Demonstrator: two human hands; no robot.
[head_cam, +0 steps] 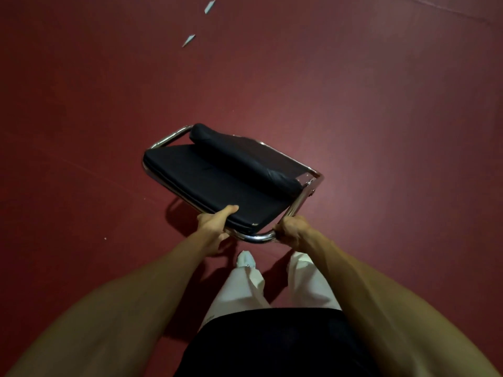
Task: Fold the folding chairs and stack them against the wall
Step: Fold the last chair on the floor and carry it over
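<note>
Head view, looking straight down; black top [272, 344] at bottom edge, white trousers [245, 289] below it, one white shoe [246, 259] showing between the arms; both bare forearms reach forward to the folding chair [217, 178].

Left hand [213, 228] grips the near edge of the black seat cushion [206, 183]; thumb [230, 209] lies on top of the cushion, fingers wrap underneath and are hidden.

Right hand [292, 231] is closed in a fist around the chrome frame [255, 237] at its near right corner, where the tube bends; knuckles up.

The chair is held in front of the person's legs, seat face up and tilted, near edge toward the body; the rolled black backrest pad [239, 156] lies along the far side, low over the seat; chrome tube runs round the left, far and right edges; a small pale chip on the cushion's near corner; legs are not visible, so cannot tell if any part touches the floor [381, 104].

A dark shadow [181, 213] falls on the floor just left of and under the chair.

The floor is dark red and smooth, with faint seam lines; one white speck [105, 238] to the left of the left arm; two pale marks [209, 6] far off at top, well apart from the chair.
</note>
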